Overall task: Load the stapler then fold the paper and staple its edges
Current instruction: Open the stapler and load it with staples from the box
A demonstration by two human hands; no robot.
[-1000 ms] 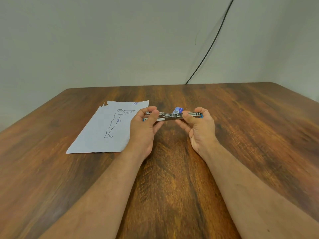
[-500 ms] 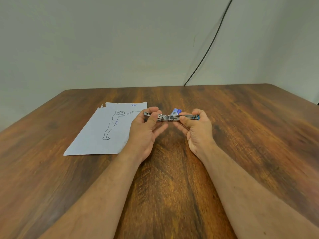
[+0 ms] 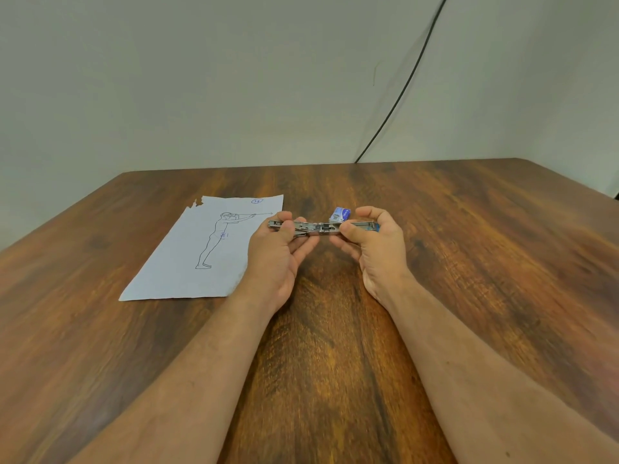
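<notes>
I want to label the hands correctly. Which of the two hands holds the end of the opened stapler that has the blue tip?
The right hand. It pinches the stapler at its blue-tipped end, beside the small blue box; the left hand holds the bare metal end, near the paper.

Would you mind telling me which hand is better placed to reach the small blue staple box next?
Probably the right hand. The small blue-and-white staple box lies just behind its fingers, while the left hand holds the far end of the opened silver metal stapler, beside the white drawing paper.
</notes>
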